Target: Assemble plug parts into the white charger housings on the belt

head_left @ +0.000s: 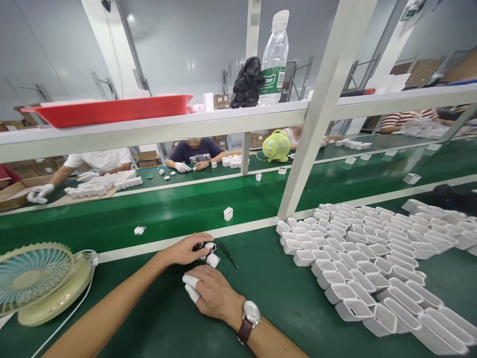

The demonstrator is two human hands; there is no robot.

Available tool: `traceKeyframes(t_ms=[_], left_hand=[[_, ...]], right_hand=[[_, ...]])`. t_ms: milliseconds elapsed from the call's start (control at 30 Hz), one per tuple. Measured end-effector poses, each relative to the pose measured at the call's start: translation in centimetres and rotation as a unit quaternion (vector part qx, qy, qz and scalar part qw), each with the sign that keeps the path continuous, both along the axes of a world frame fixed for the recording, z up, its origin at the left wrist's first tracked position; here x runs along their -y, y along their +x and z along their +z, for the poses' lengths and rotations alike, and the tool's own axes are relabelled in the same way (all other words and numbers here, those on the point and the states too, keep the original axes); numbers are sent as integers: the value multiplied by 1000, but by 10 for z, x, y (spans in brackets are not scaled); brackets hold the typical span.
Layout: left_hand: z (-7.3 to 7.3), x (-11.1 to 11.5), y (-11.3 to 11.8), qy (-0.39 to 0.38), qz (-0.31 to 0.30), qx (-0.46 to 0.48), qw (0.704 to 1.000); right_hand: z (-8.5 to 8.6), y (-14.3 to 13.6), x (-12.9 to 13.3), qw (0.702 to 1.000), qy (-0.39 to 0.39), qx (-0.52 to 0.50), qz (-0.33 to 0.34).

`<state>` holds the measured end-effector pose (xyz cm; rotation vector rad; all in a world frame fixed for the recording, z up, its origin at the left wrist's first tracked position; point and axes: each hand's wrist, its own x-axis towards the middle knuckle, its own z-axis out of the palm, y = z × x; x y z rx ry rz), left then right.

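Observation:
My left hand [190, 248] reaches over a small cluster of parts, its fingers and thumb curled around some of them. Among these parts are a rounded white piece [212, 260] and bits with red and black, partly hidden under the fingers. Just nearer to me, my right hand [214, 292] rests low over the green mat, its fingers loosely bent and slightly apart. Two of its fingers wear white finger covers [191, 287]; nothing shows in it, though its underside is hidden. Black tweezers [228, 254] lie to the right of the cluster.
Rows of white open-topped housings [354, 248] cover the right side. A fan [33, 278] stands at left. Beyond runs a green belt [186, 211] carrying a white housing [228, 214] and a small part [139, 230]. A slanted post [309, 119] rises ahead; co-workers sit across.

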<state>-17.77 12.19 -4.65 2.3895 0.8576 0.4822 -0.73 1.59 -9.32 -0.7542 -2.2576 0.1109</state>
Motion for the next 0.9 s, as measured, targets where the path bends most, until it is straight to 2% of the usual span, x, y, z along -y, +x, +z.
traceKeyframes(t_ms=[67,200,333,500,600,667,800,900], left_hand=[[-2,4,-1,3,15,11,1000],[-9,6,-8,12,63,24,998],[-15,10,-14,24,107,25,994],[-17,10,-21,47,140,14,989],[-13,-4,-40,74,209,-3,975],[-10,-17,-61,93,286,-21,954],[-10,-33,-105,106,441,-65,889],[-13,-35,-124,100,485,-89,864]], right_hand=[[7,10,-8,999,9,1,-52],[16,38,-26,979,-30,18,-199],[11,51,-36,960,-72,53,-265],[5,49,-40,945,-103,92,-296],[4,51,-43,941,-110,102,-303],[2,55,-45,939,-110,102,-310],[0,60,-49,938,-96,79,-325],[1,57,-47,950,-68,53,-299]])
